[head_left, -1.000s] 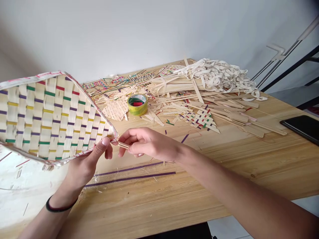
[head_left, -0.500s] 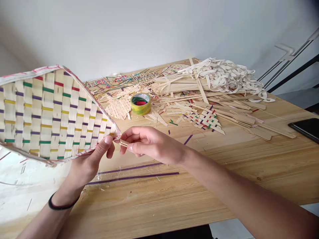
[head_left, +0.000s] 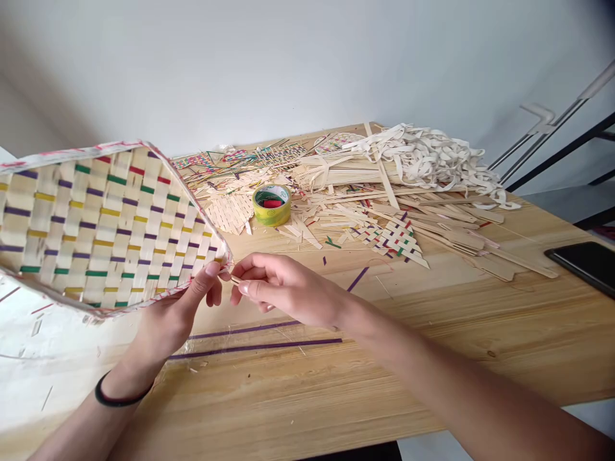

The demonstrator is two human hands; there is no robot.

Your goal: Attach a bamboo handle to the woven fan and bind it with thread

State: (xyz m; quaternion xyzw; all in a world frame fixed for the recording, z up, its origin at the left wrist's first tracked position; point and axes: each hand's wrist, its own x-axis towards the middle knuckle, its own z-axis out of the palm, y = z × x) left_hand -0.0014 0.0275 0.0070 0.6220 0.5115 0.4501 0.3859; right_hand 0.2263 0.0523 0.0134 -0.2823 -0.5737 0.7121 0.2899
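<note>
A woven panel [head_left: 120, 224] of pale strips crossed with green, purple, yellow and red ones fills the left side, its edge bound in white with pink thread. My left hand [head_left: 175, 314], a black band on its wrist, pinches the panel's right corner between thumb and fingers. Close beside that corner, my right hand [head_left: 283, 285] has thumb and fingers closed on a thin wooden strip [head_left: 236, 280]. Two long purple strips [head_left: 269, 347] lie on the wooden table [head_left: 432, 371] below the hands.
Behind the hands sits a yellow tape roll [head_left: 271, 205]. Loose wood strips [head_left: 432, 221] and small woven pieces [head_left: 401, 237] spread across the table's back, with a heap of white cloth strips [head_left: 432, 153]. A black phone [head_left: 583, 264] lies at the right edge.
The view has shifted slightly. The woven panel has turned a little and its upper corner sits further right. The strip in my right hand has changed angle; both grips remain closed.
</note>
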